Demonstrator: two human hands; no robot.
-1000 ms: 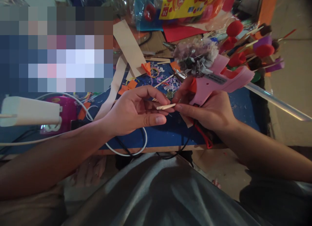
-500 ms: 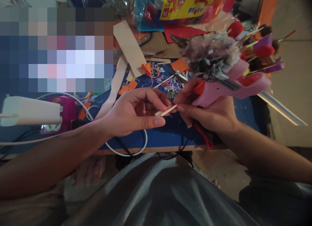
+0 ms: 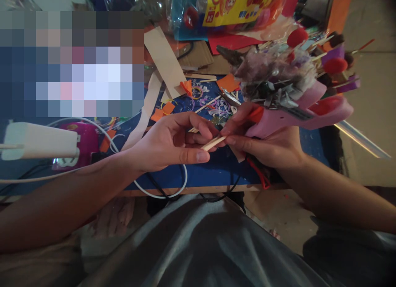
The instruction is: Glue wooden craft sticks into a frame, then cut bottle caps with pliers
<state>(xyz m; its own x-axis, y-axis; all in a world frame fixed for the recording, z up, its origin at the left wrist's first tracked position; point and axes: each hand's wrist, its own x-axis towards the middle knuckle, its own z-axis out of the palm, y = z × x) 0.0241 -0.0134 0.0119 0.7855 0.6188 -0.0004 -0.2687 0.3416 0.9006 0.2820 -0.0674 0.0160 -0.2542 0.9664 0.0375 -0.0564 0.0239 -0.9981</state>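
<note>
Between both hands lies a small bundle of thin wooden sticks [image 3: 214,143], slanting up to the right. The thumb and fingers of my left hand [image 3: 173,142] close round its lower left end. With thumb and fingertips my right hand [image 3: 262,144] pinches the upper right end, while a pink hot glue gun [image 3: 297,118] rests in the same hand. Clumps of clear film and grey matter cover the gun's front, and its dark nozzle [image 3: 227,55] points up and left. A clear glue stick [image 3: 361,138] juts from its rear.
Scraps and strings litter the blue tabletop [image 3: 204,175]. Cream card strips [image 3: 165,58] lie behind my left hand. A white charger [image 3: 40,140] sits in a purple socket block [image 3: 89,142]. Red balls on sticks [image 3: 335,65] stand right; a yellow packet [image 3: 235,6] lies at the back.
My right hand has turned and the glue gun has shifted to the right. The sticks have tilted, their left end lower and nearer my left thumb.
</note>
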